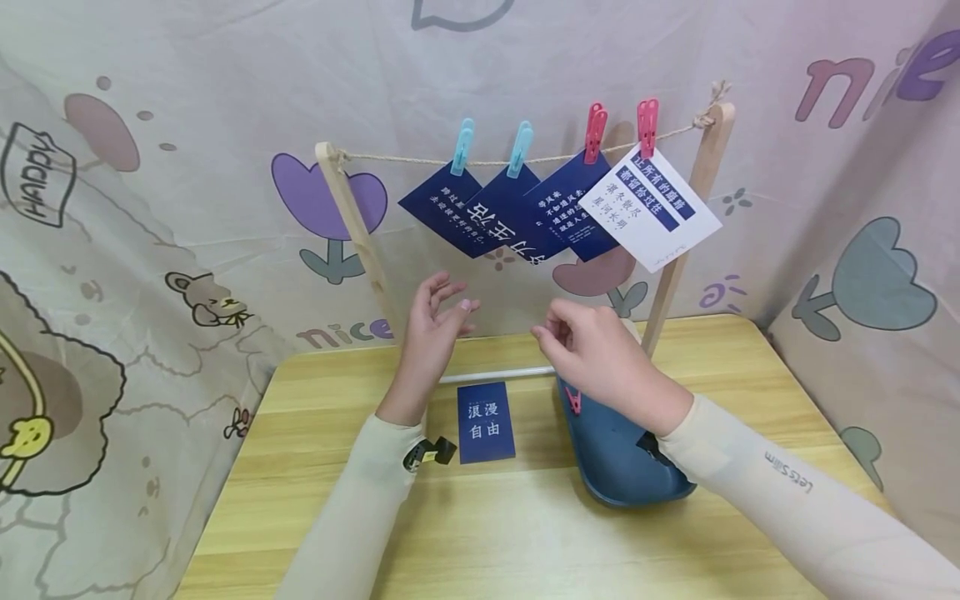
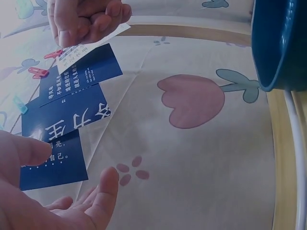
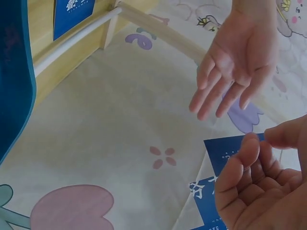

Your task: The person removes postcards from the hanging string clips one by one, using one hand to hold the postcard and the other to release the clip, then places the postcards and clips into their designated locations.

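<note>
In the head view, my left hand (image 1: pixel 431 333) is raised beneath the hanging cards, fingers apart and palm bare. My right hand (image 1: pixel 600 346) hovers over the dark blue tray (image 1: pixel 615 454), its fingers loosely curled. The right wrist view shows nothing between that hand's thumb and fingers. From a twine line (image 1: pixel 408 159), light blue clothespins (image 1: pixel 519 150) and pink-red clothespins (image 1: pixel 596 133) hold several overlapping cards. Dark blue cards (image 1: pixel 442 208) with white writing hang at left and middle; a white card (image 1: pixel 675 250) overlaps them at right. Neither hand touches a card.
Two wooden posts (image 1: pixel 705 171) carry the line, with a white rod (image 1: pixel 498 375) low between them. One blue card (image 1: pixel 486 446) lies flat on the wooden table (image 1: pixel 525 533). A pink clothespin (image 1: pixel 573 400) sits at the tray's inner left side. Printed cloth (image 1: pixel 225 75) hangs behind.
</note>
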